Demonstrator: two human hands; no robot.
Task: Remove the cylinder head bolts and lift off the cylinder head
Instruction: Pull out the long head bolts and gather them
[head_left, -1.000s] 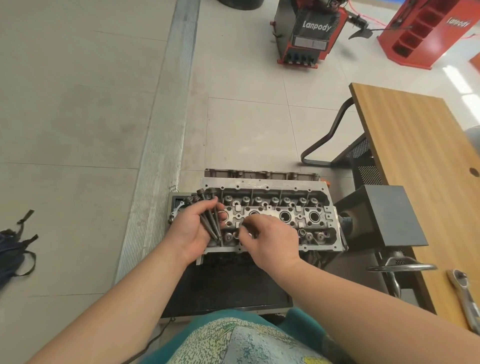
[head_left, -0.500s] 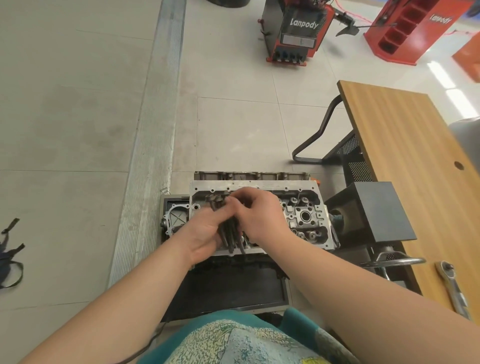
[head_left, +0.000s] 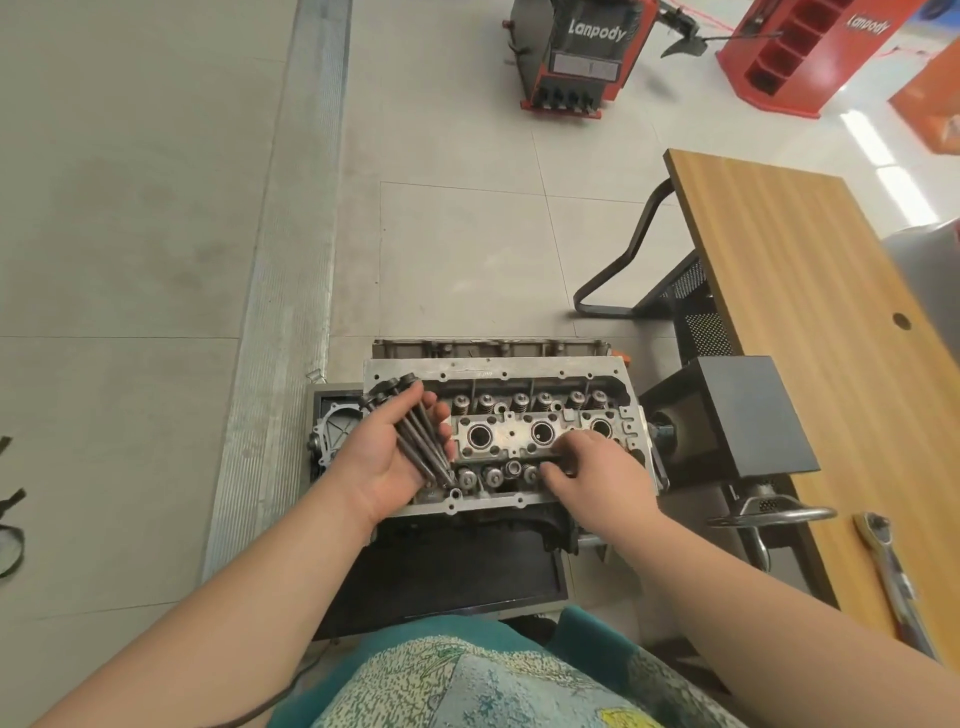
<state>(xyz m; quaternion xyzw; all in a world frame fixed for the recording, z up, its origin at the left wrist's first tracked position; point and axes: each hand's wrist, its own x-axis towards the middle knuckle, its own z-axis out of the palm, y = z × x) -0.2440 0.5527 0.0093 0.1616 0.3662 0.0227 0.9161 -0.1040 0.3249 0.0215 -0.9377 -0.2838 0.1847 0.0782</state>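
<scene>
Several long cylinder head bolts (head_left: 422, 441) lie bundled across the upturned left hand (head_left: 387, 457), its fingers cupped loosely round them, over the left end of the cylinder head (head_left: 498, 371), which sits on its stand on the floor. The right hand (head_left: 597, 475) reaches down, fingers curled at the near valve row; whether it pinches a bolt I cannot tell. Collecting bolts seems the step; remaining ones need drawing straight up. Half a second ago both hands met over the bundle; now they are apart.
</scene>
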